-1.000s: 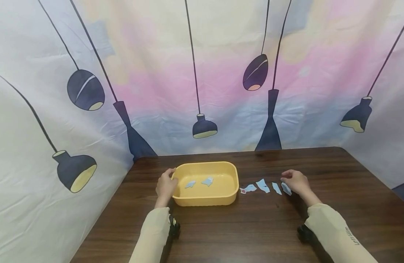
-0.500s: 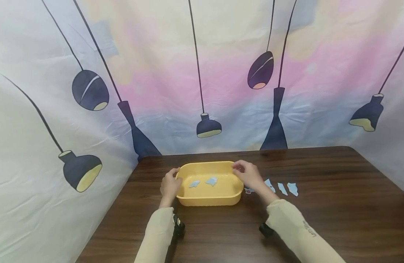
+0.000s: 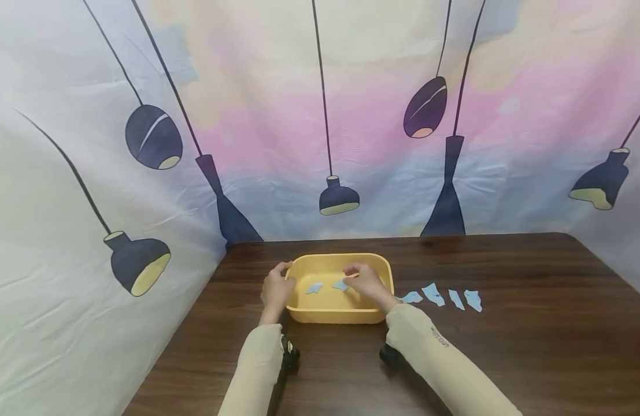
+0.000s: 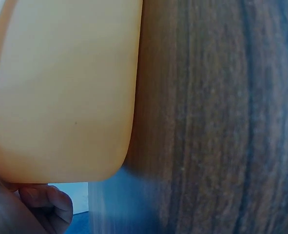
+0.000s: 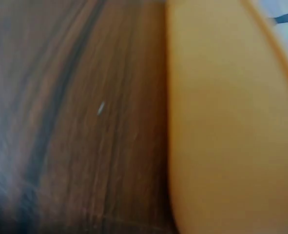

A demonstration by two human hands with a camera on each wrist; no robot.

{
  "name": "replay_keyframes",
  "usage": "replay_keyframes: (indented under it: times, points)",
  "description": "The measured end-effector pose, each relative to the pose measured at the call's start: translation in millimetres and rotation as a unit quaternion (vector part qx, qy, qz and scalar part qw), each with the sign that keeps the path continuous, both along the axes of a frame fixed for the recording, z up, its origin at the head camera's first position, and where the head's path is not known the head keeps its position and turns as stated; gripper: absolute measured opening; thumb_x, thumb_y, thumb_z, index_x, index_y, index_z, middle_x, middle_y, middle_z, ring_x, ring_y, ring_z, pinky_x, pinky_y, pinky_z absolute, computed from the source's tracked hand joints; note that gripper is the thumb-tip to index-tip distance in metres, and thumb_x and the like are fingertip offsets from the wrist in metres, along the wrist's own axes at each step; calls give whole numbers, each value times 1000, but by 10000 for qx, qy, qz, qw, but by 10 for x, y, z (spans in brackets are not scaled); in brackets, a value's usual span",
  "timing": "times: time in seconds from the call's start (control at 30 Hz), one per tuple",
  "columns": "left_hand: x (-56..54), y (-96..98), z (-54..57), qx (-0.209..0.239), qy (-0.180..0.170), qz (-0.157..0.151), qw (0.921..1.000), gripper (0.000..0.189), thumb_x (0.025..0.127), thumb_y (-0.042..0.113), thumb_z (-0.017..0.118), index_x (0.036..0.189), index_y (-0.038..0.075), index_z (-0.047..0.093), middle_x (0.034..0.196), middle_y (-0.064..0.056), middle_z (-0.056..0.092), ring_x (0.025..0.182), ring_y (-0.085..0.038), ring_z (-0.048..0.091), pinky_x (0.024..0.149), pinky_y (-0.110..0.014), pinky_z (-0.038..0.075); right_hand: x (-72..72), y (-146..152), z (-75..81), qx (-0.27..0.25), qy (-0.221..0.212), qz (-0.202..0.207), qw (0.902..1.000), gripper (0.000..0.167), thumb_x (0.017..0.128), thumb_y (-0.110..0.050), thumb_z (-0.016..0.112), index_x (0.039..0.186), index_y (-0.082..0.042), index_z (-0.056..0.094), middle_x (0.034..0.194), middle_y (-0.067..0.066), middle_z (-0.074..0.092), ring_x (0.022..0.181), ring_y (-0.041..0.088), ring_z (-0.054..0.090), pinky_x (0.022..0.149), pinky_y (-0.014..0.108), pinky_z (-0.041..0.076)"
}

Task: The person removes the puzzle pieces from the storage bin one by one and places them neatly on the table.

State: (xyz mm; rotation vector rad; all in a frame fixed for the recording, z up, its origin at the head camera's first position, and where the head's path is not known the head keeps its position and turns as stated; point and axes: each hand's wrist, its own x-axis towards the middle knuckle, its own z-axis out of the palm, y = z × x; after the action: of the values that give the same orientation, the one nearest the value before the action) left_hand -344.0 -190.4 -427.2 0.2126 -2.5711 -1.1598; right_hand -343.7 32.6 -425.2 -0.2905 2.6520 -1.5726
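Observation:
A shallow yellow plastic basin (image 3: 330, 316) stands on the table. My left hand (image 3: 276, 287) holds its left rim; in the left wrist view, curled fingers (image 4: 53, 202) show beyond the basin's end wall. Inside lie two torn light-blue scraps, one scrap (image 3: 314, 288) to the left and another scrap (image 3: 339, 285) near the middle. My right hand (image 3: 367, 281) reaches in over the right side, its fingertips right at the middle scrap and partly covering it. To the right of the basin, several similar scraps (image 3: 433, 294) lie in a row. The right wrist view shows the basin's outer wall (image 5: 226, 117), blurred, without my fingers.
The dark wood-grain table (image 3: 528, 346) extends in front of and to the right of the basin. Behind it hangs a pastel cloth (image 3: 278, 115) printed with dark lamps. Both forearms wear pale sleeves, with a dark device below each wrist.
My right hand has moved left from the row of scraps, over the basin's right rim and into it. My left hand stays at the rim. The head view has shifted slightly.

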Motion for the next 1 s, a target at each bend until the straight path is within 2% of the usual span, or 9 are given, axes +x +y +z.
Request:
replay_keyframes:
  times: [0.13,0.23,0.33,0.43,0.47,0.57,0.67,0.8,1.0]
  points:
    - [-2,17,-33,88,-1,25,10000,43,83,11,59,126,17,67,90,-15,73,53,-14,48,48,-26,34,-27,-12,-59,305,-274,197,9990,49,92,-9,60,138,6,49,140,24,53,121,43,55,96,47,49]
    - [3,16,-47,225,16,5,9997,43,83,11,59,125,16,67,85,-15,72,53,-13,50,48,-26,36,-49,-29,-82,627,-311,352,9969,55,91,-9,62,140,7,45,138,25,53,120,43,56,94,46,50]
    - [3,6,-46,430,29,-46,9991,42,85,10,58,125,16,66,81,-16,72,52,-12,52,47,-25,37,-76,-54,-92,1189,5,538,9915,29,88,-4,62,111,14,56,112,24,60,98,34,58,81,38,47]
    - [0,-6,-42,616,-20,-115,9980,42,86,9,58,128,15,65,80,-18,71,51,-12,54,46,-24,39,-83,-80,-94,1601,246,548,9853,16,87,-2,61,98,10,61,104,18,59,90,28,55,76,37,44]
    - [0,-10,-41,656,-36,-136,9977,42,87,10,57,128,15,64,80,-18,71,51,-12,54,46,-23,40,-84,-86,-93,1681,256,556,9839,13,87,-1,61,96,8,62,103,18,59,88,28,54,76,38,44]
    - [4,-14,-48,703,-56,-122,9974,43,87,9,57,129,15,64,79,-18,71,51,-12,55,46,-23,40,-73,-90,-97,1816,246,416,9822,25,86,-6,67,109,2,68,117,18,63,103,31,59,88,44,49]
    - [20,-16,-60,684,-67,-37,9976,43,87,9,58,128,14,65,79,-17,71,51,-12,55,46,-24,40,-55,-83,-108,1891,168,328,9813,25,85,-11,70,105,2,65,114,17,61,103,32,55,91,45,46]
    - [35,-9,-61,619,-177,6,9979,43,87,10,58,129,15,64,85,-16,73,54,-14,58,47,-25,40,-31,-66,-118,1675,136,200,9856,17,86,-9,68,100,-2,62,103,13,60,91,27,54,79,40,46]
    - [12,22,-36,548,-121,85,9984,43,87,10,59,129,15,64,84,-16,73,54,-14,56,49,-26,38,4,-31,-44,813,309,430,9953,14,91,-8,62,104,-4,67,98,11,62,83,19,55,73,33,46]
